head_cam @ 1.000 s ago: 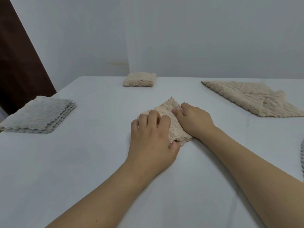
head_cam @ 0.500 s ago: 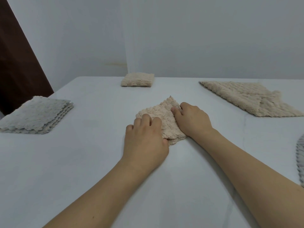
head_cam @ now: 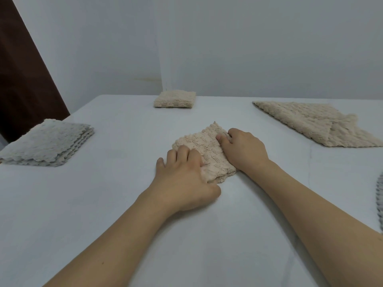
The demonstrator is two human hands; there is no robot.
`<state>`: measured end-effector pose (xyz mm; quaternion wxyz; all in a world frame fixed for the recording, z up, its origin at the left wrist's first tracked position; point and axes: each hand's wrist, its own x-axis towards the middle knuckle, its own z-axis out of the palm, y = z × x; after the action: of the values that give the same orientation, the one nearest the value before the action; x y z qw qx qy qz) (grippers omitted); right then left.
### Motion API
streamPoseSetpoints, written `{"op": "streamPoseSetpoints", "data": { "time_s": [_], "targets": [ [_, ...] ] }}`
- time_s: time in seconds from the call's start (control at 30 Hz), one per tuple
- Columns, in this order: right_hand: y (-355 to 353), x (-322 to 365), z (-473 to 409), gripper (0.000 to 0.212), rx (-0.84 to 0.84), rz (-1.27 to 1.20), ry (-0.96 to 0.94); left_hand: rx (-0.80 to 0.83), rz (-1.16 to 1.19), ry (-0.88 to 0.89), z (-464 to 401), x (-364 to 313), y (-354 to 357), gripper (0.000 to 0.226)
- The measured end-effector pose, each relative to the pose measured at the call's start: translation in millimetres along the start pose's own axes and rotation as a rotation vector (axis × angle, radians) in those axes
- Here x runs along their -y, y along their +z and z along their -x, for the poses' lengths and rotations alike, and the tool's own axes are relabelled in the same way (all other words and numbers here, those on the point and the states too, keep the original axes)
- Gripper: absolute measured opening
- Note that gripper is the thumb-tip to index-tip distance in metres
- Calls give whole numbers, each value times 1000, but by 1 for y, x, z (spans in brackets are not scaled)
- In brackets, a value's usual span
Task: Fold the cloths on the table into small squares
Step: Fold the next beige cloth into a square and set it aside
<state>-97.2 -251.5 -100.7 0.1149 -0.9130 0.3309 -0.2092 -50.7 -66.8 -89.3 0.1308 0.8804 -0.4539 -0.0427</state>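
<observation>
A small folded beige cloth of nubbly, looped fabric (head_cam: pixel 204 149) lies on the white worktop (head_cam: pixel 103 204), and every other place here is told from it. The left hand (head_cam: pixel 183 176) lies over the cloth's near-left edge, fingers curled down onto the fabric and the thumb lying along the near edge, so it seems to pinch that edge, though the contact under the fingers is hidden. The right hand (head_cam: pixel 243 150) sits on the cloth's right side, fingers bent and the fingertips (head_cam: pixel 220 138) pressing into the top layer near the far corner; whether it grips a fold or only presses, I cannot tell. The far corner of the cloth pokes out beyond both hands. Beyond the cloth, near the worktop's far edge by the pale wall (head_cam: pixel 248 42), rests a second small beige cloth folded into a square (head_cam: pixel 175 99). To the far right of it lies a large beige cloth spread flat with one rumpled corner (head_cam: pixel 315 123). Well to its left sits a stack of pale grey folded cloths with scalloped edges (head_cam: pixel 46 142). At the right margin, nearer than the cloth, a sliver of grey fabric (head_cam: pixel 379 204) shows, too cut off to identify. No containers are in view.
</observation>
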Motion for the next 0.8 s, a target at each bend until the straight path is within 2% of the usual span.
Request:
{"op": "streamPoseSetpoints", "data": {
  "time_s": [0.07, 0.17, 0.3, 0.43, 0.57, 0.63, 0.73, 0.8],
  "targets": [
    [0, 0, 0, 46, 3, 0, 3, 20, 60, 0, 1, 4, 0, 54],
    [-1, 0, 0, 45, 7, -5, 6, -33, 196, -36, -5, 10, 0, 41],
    [-1, 0, 1, 45, 10, -7, 4, -61, 128, -13, -9, 12, 2, 30],
    [-3, 0, 1, 45, 37, -1, 5, 16, 186, -39, -9, 14, -3, 40],
    [-4, 0, 0, 45, 57, -4, -12, 30, 139, -24, -5, 16, -1, 58],
    [-5, -1, 0, 44, 64, -1, -6, -11, 163, -12, -4, 15, 2, 53],
    [-5, -2, 1, 42, 68, -28, -30, -164, 342, -63, -6, 14, 0, 33],
    [-6, -3, 1, 38, 93, -120, -74, -252, 392, -127, -11, 18, -1, 33]
  ]
}}
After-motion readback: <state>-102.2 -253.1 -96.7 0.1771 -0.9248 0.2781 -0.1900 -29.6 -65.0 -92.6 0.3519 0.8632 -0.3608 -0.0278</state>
